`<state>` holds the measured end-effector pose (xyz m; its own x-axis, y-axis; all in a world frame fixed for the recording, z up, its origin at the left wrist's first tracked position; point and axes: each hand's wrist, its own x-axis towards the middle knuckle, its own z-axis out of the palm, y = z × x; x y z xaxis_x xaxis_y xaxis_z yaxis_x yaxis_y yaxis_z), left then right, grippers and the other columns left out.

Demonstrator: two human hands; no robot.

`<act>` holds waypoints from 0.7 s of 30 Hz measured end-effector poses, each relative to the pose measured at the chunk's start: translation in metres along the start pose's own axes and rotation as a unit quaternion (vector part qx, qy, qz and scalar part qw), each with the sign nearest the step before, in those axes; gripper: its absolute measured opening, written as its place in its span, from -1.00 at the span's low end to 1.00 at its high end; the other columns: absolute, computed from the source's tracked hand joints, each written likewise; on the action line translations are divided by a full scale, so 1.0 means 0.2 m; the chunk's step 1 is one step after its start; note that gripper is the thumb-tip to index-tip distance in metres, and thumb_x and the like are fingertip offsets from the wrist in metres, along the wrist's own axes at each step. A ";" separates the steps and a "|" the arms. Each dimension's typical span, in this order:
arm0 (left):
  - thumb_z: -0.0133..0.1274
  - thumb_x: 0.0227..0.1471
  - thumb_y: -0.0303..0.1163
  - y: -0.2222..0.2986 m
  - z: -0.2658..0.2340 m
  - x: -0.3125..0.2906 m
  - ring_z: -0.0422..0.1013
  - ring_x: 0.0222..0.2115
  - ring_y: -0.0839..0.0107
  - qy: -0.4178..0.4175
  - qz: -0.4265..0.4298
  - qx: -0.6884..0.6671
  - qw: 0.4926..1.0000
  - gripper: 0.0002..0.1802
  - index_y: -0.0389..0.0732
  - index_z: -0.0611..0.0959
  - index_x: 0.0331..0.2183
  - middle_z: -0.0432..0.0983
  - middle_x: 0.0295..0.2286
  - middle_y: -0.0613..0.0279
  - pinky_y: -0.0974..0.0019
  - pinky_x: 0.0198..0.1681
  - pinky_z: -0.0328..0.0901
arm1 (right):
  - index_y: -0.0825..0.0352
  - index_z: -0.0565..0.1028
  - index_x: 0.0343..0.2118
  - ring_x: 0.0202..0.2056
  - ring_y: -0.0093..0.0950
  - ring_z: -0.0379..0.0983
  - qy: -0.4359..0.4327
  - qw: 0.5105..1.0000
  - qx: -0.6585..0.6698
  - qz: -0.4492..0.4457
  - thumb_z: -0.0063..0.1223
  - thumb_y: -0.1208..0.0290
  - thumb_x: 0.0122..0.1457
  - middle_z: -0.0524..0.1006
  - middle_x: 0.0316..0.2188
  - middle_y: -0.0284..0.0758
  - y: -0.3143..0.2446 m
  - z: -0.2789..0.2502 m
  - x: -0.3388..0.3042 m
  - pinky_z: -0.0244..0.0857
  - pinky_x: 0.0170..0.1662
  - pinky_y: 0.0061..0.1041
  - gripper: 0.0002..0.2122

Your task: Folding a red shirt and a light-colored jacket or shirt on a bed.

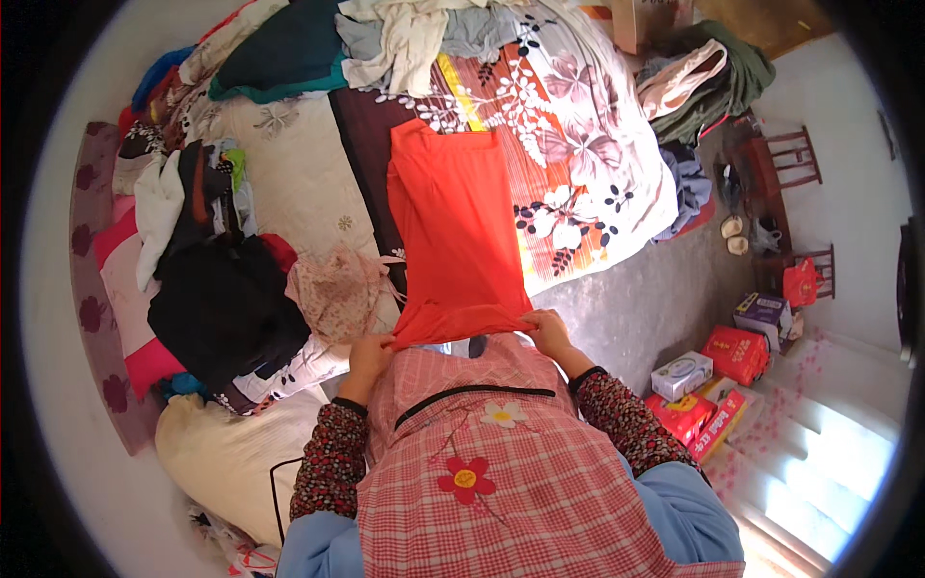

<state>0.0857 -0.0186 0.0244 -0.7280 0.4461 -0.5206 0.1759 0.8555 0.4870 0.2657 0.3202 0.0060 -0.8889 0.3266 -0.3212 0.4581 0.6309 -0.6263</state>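
Note:
A plain orange-red garment [458, 222] is stretched out in front of me, its far part lying over the bed's edge; its exact kind cannot be made out. My left hand [369, 364] grips the left corner of its near edge. At the opposite corner, my right hand [548, 334] pinches the same edge, so the cloth is drawn wide between them just above my checked apron [520, 462]. Left of the garment lies a pale pink floral cloth [337, 292] with ties. Beside that sits a heaped black garment [226, 308].
The bed has a floral cover [597, 164]. At its far side lie a dark green cloth [279, 53] and a cream garment [405, 43]. Dark green clothing [727, 82] hangs at the far right. Boxes and red packages [737, 354] stand on the floor to the right, near slippers [734, 234].

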 end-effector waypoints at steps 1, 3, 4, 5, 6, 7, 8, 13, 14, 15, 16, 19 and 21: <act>0.10 -0.22 -0.35 0.00 0.01 -0.02 0.46 -0.38 0.20 -0.009 0.000 0.002 1.000 -0.79 -0.08 0.67 -0.40 0.54 -0.43 0.13 0.23 -0.30 0.33 | 0.25 0.57 -0.38 -0.31 -0.25 0.45 -0.003 1.000 0.017 -0.011 0.14 0.47 -0.16 0.54 -0.40 -0.23 0.02 0.04 -0.04 0.28 -0.18 -0.36 -0.80; 0.12 -0.22 -0.28 0.00 0.02 -0.05 0.47 -0.37 0.21 -0.083 -0.017 0.020 0.996 -0.78 -0.07 0.67 -0.40 0.55 -0.43 0.14 0.23 -0.30 0.33 | 0.24 0.57 -0.38 -0.31 -0.26 0.45 -0.007 0.999 0.035 -0.014 0.14 0.46 -0.17 0.54 -0.40 -0.24 0.07 0.09 -0.11 0.28 -0.17 -0.36 -0.80; 0.12 -0.22 -0.28 -0.01 -0.01 -0.06 0.47 -0.37 0.21 -0.086 -0.021 0.022 0.996 -0.78 -0.07 0.67 -0.40 0.55 -0.43 0.14 0.23 -0.30 0.33 | 0.23 0.57 -0.38 -0.31 -0.25 0.44 -0.039 0.999 0.035 0.008 0.14 0.46 -0.17 0.54 -0.39 -0.23 0.03 0.06 -0.13 0.28 -0.17 -0.36 -0.79; 0.13 -0.23 -0.25 -0.01 -0.04 -0.07 0.47 -0.38 0.22 -0.130 -0.027 0.035 0.990 -0.77 -0.07 0.67 -0.41 0.55 -0.44 0.15 0.24 -0.31 0.34 | 0.23 0.57 -0.38 -0.30 -0.24 0.44 -0.069 0.997 0.034 0.034 0.14 0.46 -0.18 0.54 -0.39 -0.22 0.01 0.03 -0.15 0.28 -0.17 -0.35 -0.79; 0.14 -0.24 -0.22 -0.01 -0.06 -0.06 0.47 -0.39 0.23 -0.173 -0.032 0.049 0.983 -0.76 -0.08 0.67 -0.42 0.55 -0.45 0.16 0.24 -0.32 0.34 | 0.23 0.57 -0.38 -0.30 -0.24 0.44 -0.069 0.996 0.035 0.038 0.14 0.46 -0.18 0.54 -0.39 -0.22 0.03 0.04 -0.16 0.28 -0.17 -0.35 -0.79; 0.14 -0.24 -0.22 -0.03 -0.09 -0.04 0.47 -0.39 0.23 -0.175 -0.030 0.050 0.983 -0.76 -0.08 0.67 -0.42 0.55 -0.45 0.16 0.24 -0.32 0.34 | 0.23 0.57 -0.37 -0.34 -0.30 0.45 -0.103 0.994 0.020 0.042 0.15 0.46 -0.17 0.54 -0.42 -0.23 0.05 0.03 -0.17 0.30 -0.21 -0.38 -0.79; 0.16 -0.26 -0.20 -0.07 -0.12 0.00 0.48 -0.41 0.25 -0.206 -0.032 0.046 0.977 -0.74 -0.08 0.67 -0.43 0.55 -0.47 0.16 0.26 -0.34 0.34 | 0.24 0.57 -0.37 -0.38 -0.35 0.47 -0.141 0.989 0.007 0.044 0.16 0.46 -0.16 0.55 -0.45 -0.25 0.05 0.02 -0.16 0.32 -0.24 -0.41 -0.79; 0.11 -0.19 -0.33 -0.04 -0.30 0.33 0.43 -0.55 0.48 -0.236 -0.079 -0.108 0.962 -0.74 -0.19 0.64 -0.36 0.53 -0.58 0.24 0.42 -0.47 0.30 | 0.24 0.57 -0.38 -0.50 -0.44 0.46 -0.148 0.969 0.167 0.102 0.13 0.39 -0.10 0.54 -0.54 -0.24 0.06 -0.15 0.06 0.29 -0.39 -0.47 -0.82; 0.07 -0.16 -0.38 0.09 -0.39 0.42 0.42 -0.56 0.52 -0.214 -0.075 -0.149 0.962 -0.75 -0.21 0.63 -0.34 0.52 -0.58 0.27 0.44 -0.49 0.29 | 0.26 0.56 -0.37 -0.51 -0.45 0.45 -0.128 0.974 0.161 0.099 0.13 0.39 -0.10 0.53 -0.56 -0.24 0.07 -0.20 0.14 0.28 -0.39 -0.48 -0.81; 0.05 -0.15 -0.40 0.16 -0.45 0.51 0.41 -0.57 0.54 -0.180 -0.043 -0.154 0.970 -0.76 -0.21 0.63 -0.34 0.52 -0.57 0.27 0.45 -0.50 0.29 | 0.29 0.56 -0.37 -0.52 -0.47 0.45 -0.112 0.977 0.155 0.091 0.13 0.39 -0.10 0.53 -0.58 -0.24 0.06 -0.26 0.24 0.28 -0.40 -0.48 -0.81; 0.04 -0.14 -0.42 0.22 -0.50 0.61 0.40 -0.58 0.56 -0.143 -0.012 -0.158 0.977 -0.77 -0.21 0.62 -0.33 0.52 -0.56 0.28 0.46 -0.52 0.28 | 0.32 0.54 -0.33 -0.49 -0.52 0.43 -0.101 0.982 0.146 0.062 0.13 0.43 -0.09 0.53 -0.55 -0.25 0.06 -0.31 0.35 0.28 -0.37 -0.51 -0.78; 0.03 -0.11 -0.42 0.25 -0.67 0.96 0.41 -0.54 0.54 -0.107 -0.010 -0.172 0.979 -0.72 -0.23 0.60 -0.26 0.52 -0.52 0.24 0.47 -0.49 0.31 | 0.38 0.53 -0.34 -0.45 -0.56 0.42 -0.060 0.987 0.131 0.071 0.10 0.42 -0.07 0.53 -0.53 -0.26 -0.04 -0.43 0.72 0.28 -0.33 -0.55 -0.79; 0.07 -0.14 -0.41 0.30 -0.77 1.17 0.42 -0.45 0.46 -0.075 -0.055 -0.217 0.972 -0.56 -0.27 0.49 -0.12 0.49 -0.39 0.11 0.44 -0.40 0.33 | 0.39 0.50 -0.30 -0.45 -0.54 0.42 -0.050 0.987 0.145 0.037 0.10 0.38 -0.04 0.53 -0.48 -0.26 -0.09 -0.50 0.97 0.28 -0.34 -0.54 -0.75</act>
<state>-0.1764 0.0965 0.0393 -0.6162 0.4194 -0.6666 -0.2170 0.7232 0.6556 0.0842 0.4422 0.0262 -0.8556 0.2841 -0.4327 0.5145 0.3749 -0.7712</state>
